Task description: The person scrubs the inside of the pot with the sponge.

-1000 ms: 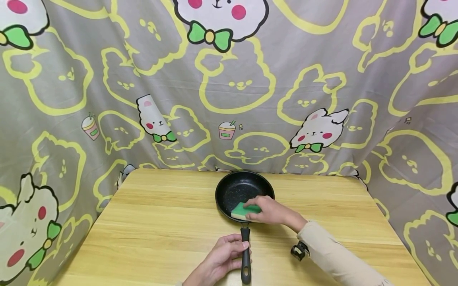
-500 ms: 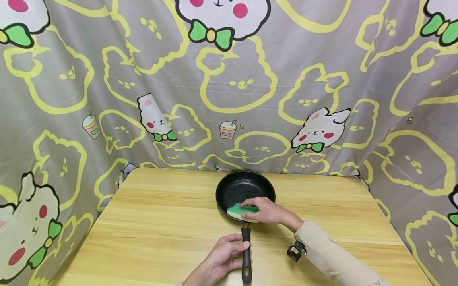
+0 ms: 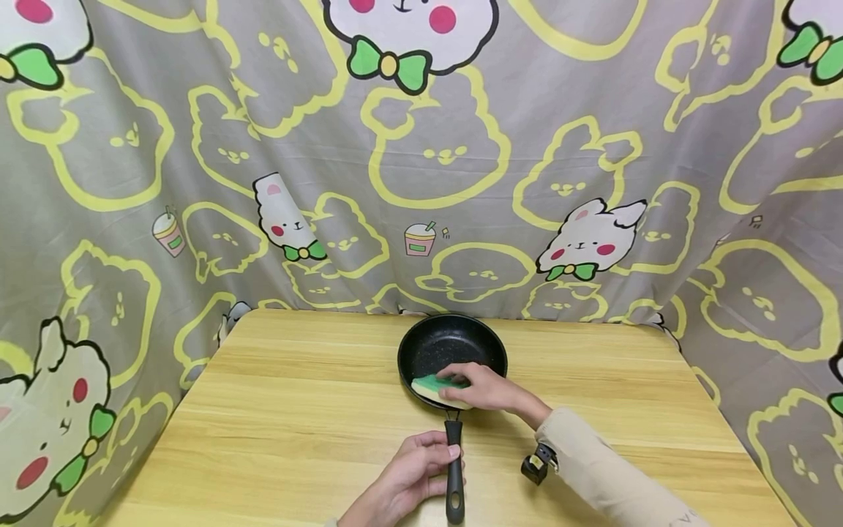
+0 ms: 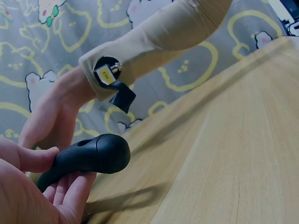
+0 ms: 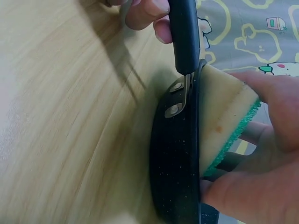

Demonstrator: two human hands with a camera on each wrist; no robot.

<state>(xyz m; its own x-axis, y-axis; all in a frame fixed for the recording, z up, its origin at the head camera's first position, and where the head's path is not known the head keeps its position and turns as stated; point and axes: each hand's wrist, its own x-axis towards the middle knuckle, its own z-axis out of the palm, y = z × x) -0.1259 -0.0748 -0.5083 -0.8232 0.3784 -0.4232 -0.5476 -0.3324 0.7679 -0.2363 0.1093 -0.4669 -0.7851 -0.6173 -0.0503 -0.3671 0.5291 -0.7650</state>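
1. Gray fabric printed with yellow outlines, white cartoon animals and pink drink cups hangs behind a pale wood-grain desk and along both its sides.

2. Near the far edge of the desk, close to the fabric, is a round black frying pan, its speckled interior facing up and its black handle pointing toward the person.

3. At the handle, the person's left hand is closed around the grip, thumb on top and fingers curled underneath; the left wrist view shows the rounded handle end jutting beyond them.

4. Inside the pan, at the side nearest the handle, a two-layer sponge sits tilted against the rim, green scouring face upward and pale foam below.

5. Gripping that sponge is the right hand, reaching in from the right, its fingers bent over the green face and its thumb at the foam edge; part of the grasp is hidden.

6. Beige cloth covers the right forearm in a sleeve, with a small black device at the cuff.

7. Two metal rivets fasten the handle's bracket to the pan wall, seen up close from the right wrist.
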